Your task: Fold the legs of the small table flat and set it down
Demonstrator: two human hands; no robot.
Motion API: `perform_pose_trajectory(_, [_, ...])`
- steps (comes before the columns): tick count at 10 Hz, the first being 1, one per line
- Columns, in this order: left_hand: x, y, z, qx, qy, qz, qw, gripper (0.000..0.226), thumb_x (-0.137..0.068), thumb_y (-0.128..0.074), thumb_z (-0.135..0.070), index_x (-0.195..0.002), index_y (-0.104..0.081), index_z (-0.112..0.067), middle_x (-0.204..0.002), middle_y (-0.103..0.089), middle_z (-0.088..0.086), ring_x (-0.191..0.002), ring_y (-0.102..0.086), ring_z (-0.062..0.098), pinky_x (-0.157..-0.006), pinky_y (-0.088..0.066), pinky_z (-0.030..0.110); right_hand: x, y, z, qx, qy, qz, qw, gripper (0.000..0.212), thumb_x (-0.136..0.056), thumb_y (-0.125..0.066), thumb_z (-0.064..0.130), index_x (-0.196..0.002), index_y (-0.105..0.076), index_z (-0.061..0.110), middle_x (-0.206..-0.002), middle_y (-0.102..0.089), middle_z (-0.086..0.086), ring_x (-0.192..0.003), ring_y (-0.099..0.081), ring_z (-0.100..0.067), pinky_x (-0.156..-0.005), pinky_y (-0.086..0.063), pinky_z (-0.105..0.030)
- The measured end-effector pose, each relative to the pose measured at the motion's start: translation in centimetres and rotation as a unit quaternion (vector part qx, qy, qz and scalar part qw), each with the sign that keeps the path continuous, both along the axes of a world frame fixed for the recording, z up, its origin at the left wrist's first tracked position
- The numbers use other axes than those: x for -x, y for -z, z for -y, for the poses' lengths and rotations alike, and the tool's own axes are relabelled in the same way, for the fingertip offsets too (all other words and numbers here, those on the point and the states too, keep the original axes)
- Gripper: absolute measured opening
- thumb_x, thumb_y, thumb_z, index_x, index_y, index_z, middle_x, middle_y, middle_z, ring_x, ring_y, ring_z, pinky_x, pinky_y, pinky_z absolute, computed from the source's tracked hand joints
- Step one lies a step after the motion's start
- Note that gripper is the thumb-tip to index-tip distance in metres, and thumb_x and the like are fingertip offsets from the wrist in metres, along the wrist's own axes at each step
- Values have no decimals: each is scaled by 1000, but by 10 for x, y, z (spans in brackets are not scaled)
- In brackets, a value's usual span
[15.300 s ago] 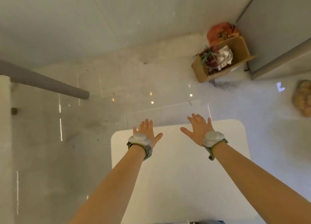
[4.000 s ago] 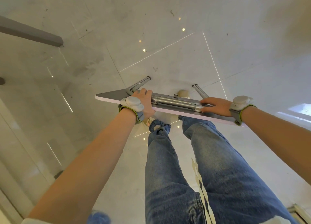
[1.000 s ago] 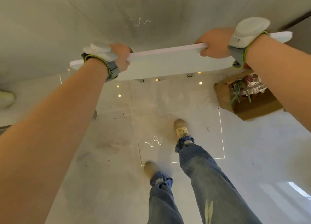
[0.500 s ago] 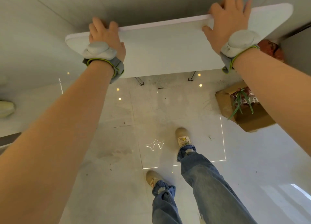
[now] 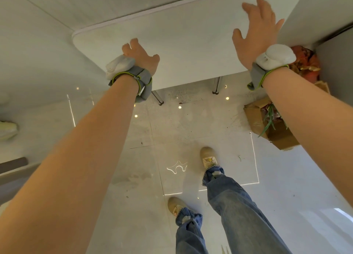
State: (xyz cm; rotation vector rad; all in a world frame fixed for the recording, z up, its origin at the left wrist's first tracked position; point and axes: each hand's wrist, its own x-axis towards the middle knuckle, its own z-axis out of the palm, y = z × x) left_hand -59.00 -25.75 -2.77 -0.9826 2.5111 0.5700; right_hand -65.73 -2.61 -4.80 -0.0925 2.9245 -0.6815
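Both hands opened; table (image 5: 181,43) legs mostly hidden beneath top.

I have one view only, from the head camera, wide-angle. It looks steeply down and forward along both outstretched forearms, close to the hands (image 5: 256,30), onto the pale tiled floor (image 5: 191,123) and the wearer's own shoes (image 5: 208,156).

- Open cardboard box (image 5: 278,137) with green leaves on the glossy tiled floor (image 5: 133,196) at right
- Red-orange bag (image 5: 305,62) behind it
- Pale shoe (image 5: 7,128) at left edge
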Motion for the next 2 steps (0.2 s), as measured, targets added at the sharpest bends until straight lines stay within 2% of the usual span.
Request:
perform_pose_trajectory(1, [-10,1,-2,-44,-22,7,999,66,-93,-54,-35,-147,-26,-9,-148,-31,13,-122,-50,33,-93,-46,36,-21,3,3,123,61,29,990,47,-86,-45,24,-131,-49,14,-139,-46,-9,-128,-45,-21,-106,-32,-28])
perform_pose_trajectory(2, [-25,-1,-9,-96,-39,14,995,63,-95,-52,-34,-147,-27,-9,-146,-38,13,-120,-53,30,-82,-43,28,-44,10,4,241,138,170,946,37,-89,-48,16,-125,-55,11,-130,-57,-7,-117,-54,-18,-88,-37,-18])
